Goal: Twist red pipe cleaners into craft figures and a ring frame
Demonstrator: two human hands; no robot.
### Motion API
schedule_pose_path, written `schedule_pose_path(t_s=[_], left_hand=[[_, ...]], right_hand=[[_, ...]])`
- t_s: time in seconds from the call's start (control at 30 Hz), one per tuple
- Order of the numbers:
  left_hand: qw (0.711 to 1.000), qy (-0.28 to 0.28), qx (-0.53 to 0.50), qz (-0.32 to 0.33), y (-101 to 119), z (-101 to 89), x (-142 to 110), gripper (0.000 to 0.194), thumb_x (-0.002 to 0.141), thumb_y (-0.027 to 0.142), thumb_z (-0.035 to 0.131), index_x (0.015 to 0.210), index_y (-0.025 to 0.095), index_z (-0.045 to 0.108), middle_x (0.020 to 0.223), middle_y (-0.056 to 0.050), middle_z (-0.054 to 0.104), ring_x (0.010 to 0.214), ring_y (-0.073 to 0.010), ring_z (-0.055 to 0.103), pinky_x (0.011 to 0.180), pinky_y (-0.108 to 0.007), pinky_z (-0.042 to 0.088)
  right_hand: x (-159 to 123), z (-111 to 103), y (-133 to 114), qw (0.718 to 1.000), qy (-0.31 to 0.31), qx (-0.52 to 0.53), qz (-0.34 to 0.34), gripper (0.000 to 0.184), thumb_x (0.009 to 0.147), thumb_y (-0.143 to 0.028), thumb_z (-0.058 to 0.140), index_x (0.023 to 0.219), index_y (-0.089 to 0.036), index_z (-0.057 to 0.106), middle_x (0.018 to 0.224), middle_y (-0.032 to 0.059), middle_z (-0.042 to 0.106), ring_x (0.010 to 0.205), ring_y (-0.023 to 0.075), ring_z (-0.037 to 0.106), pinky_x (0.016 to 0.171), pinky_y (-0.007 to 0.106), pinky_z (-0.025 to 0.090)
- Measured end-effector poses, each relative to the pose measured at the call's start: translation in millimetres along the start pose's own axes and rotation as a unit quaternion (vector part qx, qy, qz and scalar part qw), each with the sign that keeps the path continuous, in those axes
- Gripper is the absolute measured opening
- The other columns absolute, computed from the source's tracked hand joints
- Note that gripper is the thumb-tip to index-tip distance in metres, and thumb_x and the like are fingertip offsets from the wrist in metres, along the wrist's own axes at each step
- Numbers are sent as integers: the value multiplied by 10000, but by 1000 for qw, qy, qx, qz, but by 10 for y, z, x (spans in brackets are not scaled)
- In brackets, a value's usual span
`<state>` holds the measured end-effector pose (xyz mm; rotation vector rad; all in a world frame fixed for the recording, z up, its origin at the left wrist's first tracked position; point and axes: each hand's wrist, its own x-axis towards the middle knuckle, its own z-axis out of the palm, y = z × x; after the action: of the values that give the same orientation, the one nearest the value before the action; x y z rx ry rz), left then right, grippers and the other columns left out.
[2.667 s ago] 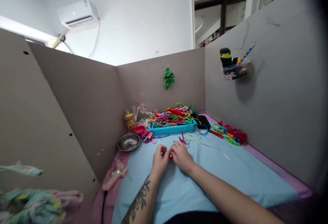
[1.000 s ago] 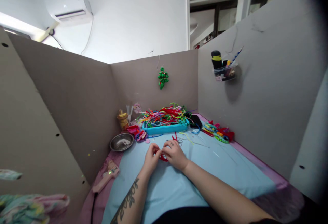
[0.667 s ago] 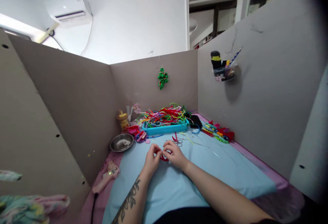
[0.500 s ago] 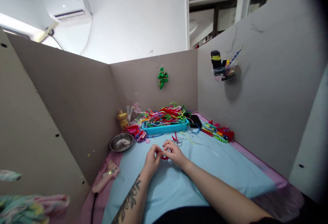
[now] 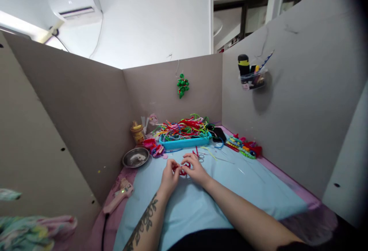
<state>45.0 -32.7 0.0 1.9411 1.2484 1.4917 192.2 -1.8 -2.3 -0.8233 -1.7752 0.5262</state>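
Observation:
Between my hands is a small bent piece of red pipe cleaner (image 5: 183, 171), low over the blue cloth (image 5: 230, 193). My left hand (image 5: 170, 175) pinches it from the left, thumb and fingers together. On the other side my right hand (image 5: 195, 168) grips it with thumb and forefinger, the other fingers curled above. Fingers cover part of the red piece, so its full shape is hidden. Just beyond my right hand lie scissors (image 5: 201, 158) and a red pipe cleaner scrap (image 5: 197, 150).
A blue tray (image 5: 184, 143) heaped with colourful pipe cleaners stands at the back. To the left are a metal bowl (image 5: 136, 158) and a pink glue gun (image 5: 119, 198) with its cord. Finished-looking colourful pieces (image 5: 245, 147) and a black phone (image 5: 220, 134) lie right. Grey partitions (image 5: 175, 86) surround the table.
The view has swung a little to the right since the earliest frame. My fingers have shifted slightly around the red pipe cleaner, and more of it shows between the hands now.

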Motion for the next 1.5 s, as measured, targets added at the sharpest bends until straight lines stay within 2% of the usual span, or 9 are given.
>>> schedule_pose_path(t_s=[0.17, 0.37, 0.73, 0.9, 1.0, 1.1, 1.23, 1.4, 1.5], left_hand=[[991, -19, -118, -59, 32, 1, 30, 169, 770, 227, 522, 846, 209, 372, 696, 30, 541, 651, -122, 535, 623, -242, 406], [982, -18, -171, -78, 82, 1, 40, 212, 745, 252, 561, 822, 210, 367, 651, 48, 513, 592, -103, 498, 593, -226, 380], [995, 17, -95, -37, 56, 6, 9, 203, 732, 269, 578, 707, 207, 386, 681, 19, 552, 626, -118, 499, 633, -240, 392], [969, 1, -217, -119, 15, -1, 76, 290, 689, 325, 650, 798, 205, 410, 597, 58, 536, 522, -86, 466, 541, -201, 341], [951, 12, -260, -169, -18, -30, 105, 324, 631, 358, 703, 780, 188, 471, 536, 76, 489, 482, -71, 434, 510, -189, 304], [947, -11, -247, -203, -29, -56, 103, 312, 609, 385, 716, 770, 149, 590, 586, 31, 547, 530, -85, 462, 528, -202, 317], [951, -65, -208, -218, -39, -59, 83, 318, 641, 420, 682, 734, 116, 665, 579, 1, 567, 524, -96, 451, 508, -217, 306], [940, 34, -240, -238, -115, -61, 102, 275, 579, 353, 731, 682, 121, 624, 536, 19, 559, 500, -88, 469, 500, -204, 338], [902, 99, -331, -260, -149, -108, 143, 258, 579, 291, 745, 728, 133, 608, 600, 13, 603, 546, -99, 535, 552, -213, 409]], right_hand=[[-29, -36, -71, 990, 34, -70, -119, 105, 758, -129, 575, 752, -220, 628, 960, 53, 548, 994, 220, 471, 903, 405, 358], [-36, -37, -79, 979, 34, -124, -155, 113, 801, -146, 544, 778, -223, 624, 981, 56, 565, 1011, 227, 446, 905, 412, 345], [-30, 31, -48, 985, -21, -128, -115, 124, 804, -120, 468, 779, -196, 563, 878, 59, 569, 928, 227, 445, 854, 390, 351], [8, 10, -11, 996, 11, -35, -83, 138, 839, -184, 453, 863, -199, 588, 872, 51, 582, 901, 202, 489, 828, 351, 375], [17, -8, 7, 997, 22, -31, -66, 102, 815, -204, 507, 793, -198, 606, 889, 54, 581, 922, 203, 497, 842, 354, 371], [15, 3, 32, 997, 27, -44, -53, 142, 808, -199, 509, 688, -190, 583, 834, 52, 569, 882, 197, 502, 817, 350, 382], [13, 33, 78, 997, 22, -64, -39, 136, 799, -191, 501, 690, -190, 582, 844, 55, 567, 888, 201, 502, 827, 362, 386], [3, 13, 93, 994, 83, -59, -34, 144, 802, -227, 496, 923, -200, 569, 1002, 85, 545, 1004, 224, 480, 898, 395, 364], [-3, 9, 108, 991, 126, -44, -21, 120, 803, -261, 487, 891, -192, 532, 964, 86, 549, 981, 227, 492, 892, 407, 371]])
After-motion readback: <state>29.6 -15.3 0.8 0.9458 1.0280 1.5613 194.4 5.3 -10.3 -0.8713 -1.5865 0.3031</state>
